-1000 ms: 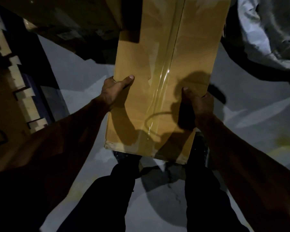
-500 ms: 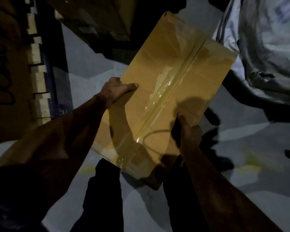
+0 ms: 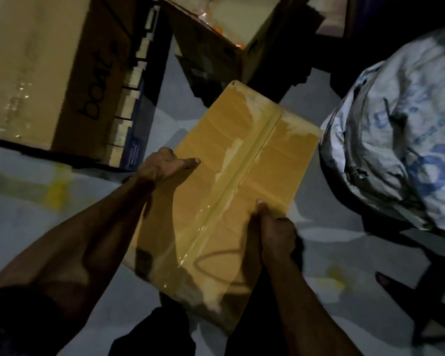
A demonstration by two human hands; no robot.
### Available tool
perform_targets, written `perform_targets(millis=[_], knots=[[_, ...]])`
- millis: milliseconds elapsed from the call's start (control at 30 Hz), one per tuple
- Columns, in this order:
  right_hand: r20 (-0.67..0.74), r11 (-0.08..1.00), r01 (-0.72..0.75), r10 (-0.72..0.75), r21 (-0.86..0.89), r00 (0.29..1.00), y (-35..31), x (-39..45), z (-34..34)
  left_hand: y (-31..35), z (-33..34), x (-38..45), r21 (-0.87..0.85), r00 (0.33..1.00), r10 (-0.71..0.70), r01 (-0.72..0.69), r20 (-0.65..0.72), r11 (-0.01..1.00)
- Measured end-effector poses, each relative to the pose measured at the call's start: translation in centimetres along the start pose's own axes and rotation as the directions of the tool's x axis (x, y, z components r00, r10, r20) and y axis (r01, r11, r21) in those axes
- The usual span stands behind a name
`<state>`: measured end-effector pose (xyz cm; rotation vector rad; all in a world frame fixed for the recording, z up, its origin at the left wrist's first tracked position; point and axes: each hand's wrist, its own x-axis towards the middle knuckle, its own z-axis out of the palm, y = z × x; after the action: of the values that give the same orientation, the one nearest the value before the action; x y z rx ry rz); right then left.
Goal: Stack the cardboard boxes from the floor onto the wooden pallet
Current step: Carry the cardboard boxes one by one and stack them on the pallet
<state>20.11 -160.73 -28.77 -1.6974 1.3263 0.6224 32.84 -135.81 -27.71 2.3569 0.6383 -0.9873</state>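
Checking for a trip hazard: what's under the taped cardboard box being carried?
Under the taped cardboard box, held by left hand and right hand, grey floor and dark trouser legs show. The floor directly beneath is hidden.

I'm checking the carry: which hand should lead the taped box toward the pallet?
Probably the left hand: it grips the taped box on the side facing the pallet; the right hand holds the far side.

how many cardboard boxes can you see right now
3: the taped box held in both hands, the printed box at upper left, and an open box at top centre. Others may be hidden in the dark.
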Motion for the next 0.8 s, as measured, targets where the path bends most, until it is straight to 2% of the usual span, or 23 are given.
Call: perform_targets(millis=[200, 367, 433, 633, 800], knots=[[0.050, 0.964, 0.190, -0.184, -0.186, 0.982, -0.9, -9.2, 0.4, -8.6, -6.0, -8.5, -0.137, 0.998, -0.031, 0.022, -0.058, 0.990], [0.074, 0.880, 0.401, -0.396, -0.254, 0.915, -0.5, -18.8, 2.3, -16.9, -10.8, -16.6, -0.204, 0.971, -0.071, 0.023, -0.230, 0.979], [0.074, 0.858, 0.439, -0.435, -0.268, 0.897, -0.6, -22.1, 3.0, -19.4, -12.3, -19.5, -0.234, 0.950, -0.080, 0.007, -0.303, 0.972], [0.106, 0.709, 0.643, -0.644, -0.291, 0.758, 0.0, -33.2, 6.5, -28.6, -16.2, -28.9, -0.355, 0.855, -0.117, -0.083, -0.505, 0.931], [0.183, 0.554, 0.761, -0.754, -0.338, 0.630, -0.6, -40.9, 10.1, -35.6, -19.2, -34.9, -0.437, 0.795, -0.149, -0.157, -0.588, 0.885]])
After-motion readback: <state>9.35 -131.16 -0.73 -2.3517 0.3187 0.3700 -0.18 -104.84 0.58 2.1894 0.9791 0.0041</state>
